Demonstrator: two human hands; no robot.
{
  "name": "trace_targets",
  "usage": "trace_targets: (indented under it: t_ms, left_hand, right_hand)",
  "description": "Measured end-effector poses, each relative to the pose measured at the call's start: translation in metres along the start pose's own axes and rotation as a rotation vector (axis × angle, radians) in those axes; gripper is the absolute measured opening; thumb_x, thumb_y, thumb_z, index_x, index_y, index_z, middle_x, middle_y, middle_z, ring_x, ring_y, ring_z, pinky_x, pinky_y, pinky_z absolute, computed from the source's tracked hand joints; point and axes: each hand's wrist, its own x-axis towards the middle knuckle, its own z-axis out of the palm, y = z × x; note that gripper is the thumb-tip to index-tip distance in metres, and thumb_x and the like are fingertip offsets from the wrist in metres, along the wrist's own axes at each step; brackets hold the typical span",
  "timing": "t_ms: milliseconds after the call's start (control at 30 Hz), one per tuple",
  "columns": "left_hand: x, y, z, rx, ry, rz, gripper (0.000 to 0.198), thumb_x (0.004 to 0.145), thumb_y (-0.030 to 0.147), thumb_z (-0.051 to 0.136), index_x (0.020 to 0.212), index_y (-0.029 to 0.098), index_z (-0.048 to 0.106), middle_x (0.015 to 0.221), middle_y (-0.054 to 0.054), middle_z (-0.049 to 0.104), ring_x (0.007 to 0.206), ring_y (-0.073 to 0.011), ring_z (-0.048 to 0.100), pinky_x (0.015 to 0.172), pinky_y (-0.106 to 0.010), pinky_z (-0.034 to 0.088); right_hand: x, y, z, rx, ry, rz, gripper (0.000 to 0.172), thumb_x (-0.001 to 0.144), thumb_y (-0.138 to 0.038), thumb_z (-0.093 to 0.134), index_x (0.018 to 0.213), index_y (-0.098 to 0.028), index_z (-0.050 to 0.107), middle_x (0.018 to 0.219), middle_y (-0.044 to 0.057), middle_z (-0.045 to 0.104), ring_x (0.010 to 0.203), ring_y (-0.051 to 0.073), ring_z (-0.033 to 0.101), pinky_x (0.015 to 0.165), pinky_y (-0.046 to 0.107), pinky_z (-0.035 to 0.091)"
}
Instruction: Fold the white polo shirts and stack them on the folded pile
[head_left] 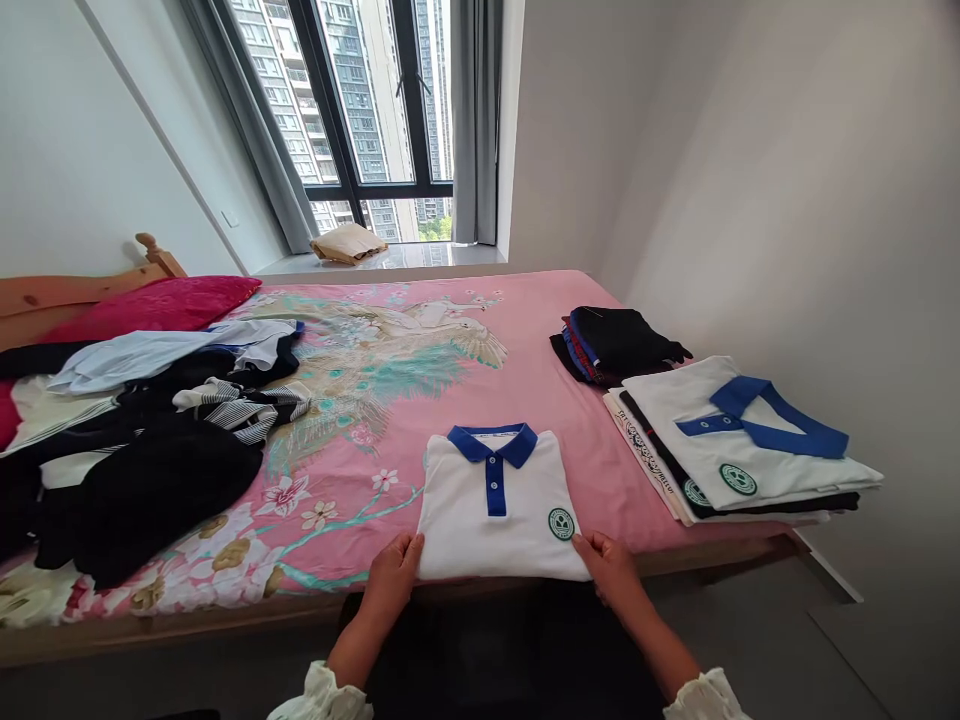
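A white polo shirt (pixel 465 515) with a blue collar, a blue placket and a round green badge lies folded at the bed's front edge, collar pointing away from me. My left hand (pixel 394 572) pinches its lower left corner between thumb and fingers. At the lower right corner, just below the badge, my right hand (pixel 606 568) grips the cloth the same way. To the right, a stack of folded shirts (pixel 697 400) has a similar white polo with a blue collar on top.
Loose clothes (pixel 172 450) lie heaped on the bed's left side, before a red pillow (pixel 165 305). Behind the shirt stack sits a pile of dark folded garments (pixel 622 340). A pink flowered sheet (pixel 540 320) covers the bed. A tan package (pixel 349 243) rests on the windowsill.
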Motion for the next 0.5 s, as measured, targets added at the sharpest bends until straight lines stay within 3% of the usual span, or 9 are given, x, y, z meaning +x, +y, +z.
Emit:
trace_targets:
  t_ms: [100, 200, 300, 400, 500]
  left_hand:
    - [0.005, 0.003, -0.004, -0.007, 0.0, -0.039, 0.041, 0.075, 0.062, 0.041, 0.065, 0.023, 0.048, 0.039, 0.008, 0.036, 0.031, -0.0114, 0.035, 0.036, -0.025, 0.022]
    - [0.019, 0.012, -0.007, -0.038, -0.03, -0.055, 0.046, 0.076, 0.064, 0.037, 0.064, 0.022, 0.051, 0.041, 0.005, 0.042, 0.031, -0.0119, 0.035, 0.036, -0.026, 0.021]
    - [0.033, 0.023, -0.004, -0.077, -0.05, -0.033, 0.046, 0.07, 0.066, 0.046, 0.063, 0.021, 0.053, 0.044, 0.003, 0.047, 0.036, -0.0126, 0.04, 0.038, -0.025, 0.025]
    - [0.034, 0.026, 0.002, -0.117, -0.053, 0.031, 0.042, 0.058, 0.058, 0.063, 0.07, 0.018, 0.06, 0.064, -0.001, 0.063, 0.059, -0.0172, 0.056, 0.05, -0.025, 0.038]
    - [0.027, 0.021, 0.003, -0.132, -0.036, 0.051, 0.036, 0.054, 0.05, 0.07, 0.07, 0.019, 0.062, 0.072, -0.003, 0.066, 0.071, -0.02, 0.059, 0.057, -0.025, 0.042]
  right_hand:
    - [0.002, -0.007, -0.008, -0.075, 0.14, -0.133, 0.044, 0.076, -0.058, 0.048, 0.08, -0.017, 0.061, 0.063, 0.002, 0.062, 0.06, 0.018, 0.057, 0.056, 0.027, 0.046]
    - [0.006, -0.033, -0.007, -0.186, 0.208, -0.252, 0.041, 0.082, -0.055, 0.044, 0.089, -0.019, 0.062, 0.079, 0.005, 0.067, 0.073, 0.021, 0.061, 0.069, 0.032, 0.049]
    - [0.013, -0.063, 0.011, -0.269, 0.181, -0.48, 0.036, 0.088, -0.046, 0.04, 0.098, -0.019, 0.061, 0.101, 0.009, 0.067, 0.095, 0.023, 0.06, 0.087, 0.035, 0.047]
    - [0.022, -0.074, 0.038, -0.402, 0.099, -0.71, 0.036, 0.091, -0.037, 0.04, 0.115, -0.018, 0.058, 0.122, 0.012, 0.06, 0.118, 0.024, 0.051, 0.104, 0.04, 0.038]
    - [0.033, -0.066, 0.053, -0.609, 0.01, -0.695, 0.039, 0.086, -0.031, 0.047, 0.122, -0.017, 0.056, 0.131, 0.012, 0.055, 0.124, 0.029, 0.046, 0.106, 0.048, 0.034]
